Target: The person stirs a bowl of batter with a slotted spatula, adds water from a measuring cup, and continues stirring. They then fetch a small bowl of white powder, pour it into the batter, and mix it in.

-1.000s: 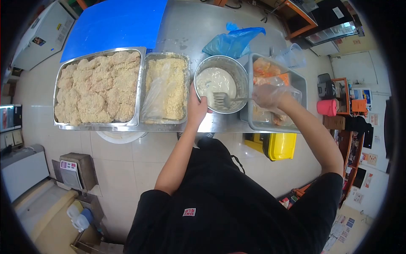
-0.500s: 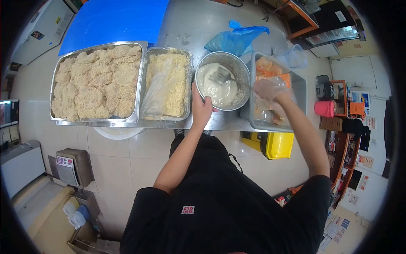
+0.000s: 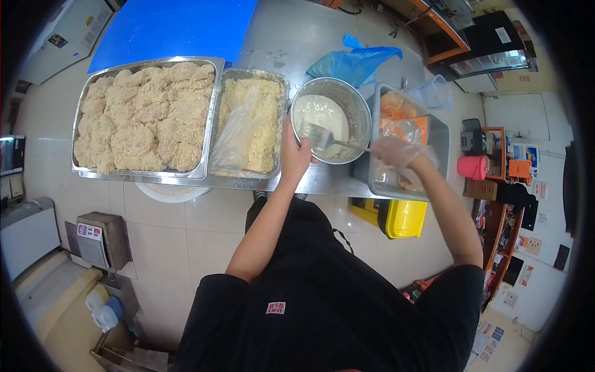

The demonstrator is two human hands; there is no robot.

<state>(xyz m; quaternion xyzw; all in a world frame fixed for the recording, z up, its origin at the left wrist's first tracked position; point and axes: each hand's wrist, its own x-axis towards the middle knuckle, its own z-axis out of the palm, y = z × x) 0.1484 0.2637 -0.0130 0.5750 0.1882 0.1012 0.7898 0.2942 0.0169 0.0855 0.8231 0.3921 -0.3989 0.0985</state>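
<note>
At upper centre, the bowl (image 3: 331,121) holds pale batter. The left hand (image 3: 293,155) grips its near rim; the gloved right hand (image 3: 395,152) is closed on a fork (image 3: 322,137) dipped in the batter. Left of the bowl stand a crumb tray (image 3: 251,127) and a tray (image 3: 145,118) of breaded pieces. A grey bin (image 3: 406,136) of bagged food sits right, a blue bag (image 3: 356,62) behind, all on the worktop (image 3: 297,31).

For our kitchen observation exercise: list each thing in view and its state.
Bowl: part full of batter, held at rim by left hand.
Fork: tines in bowl, gripped by gloved right hand.
Large tray: full of breaded pieces.
Small tray: holds crumbs.
Jug: looks empty.
</note>
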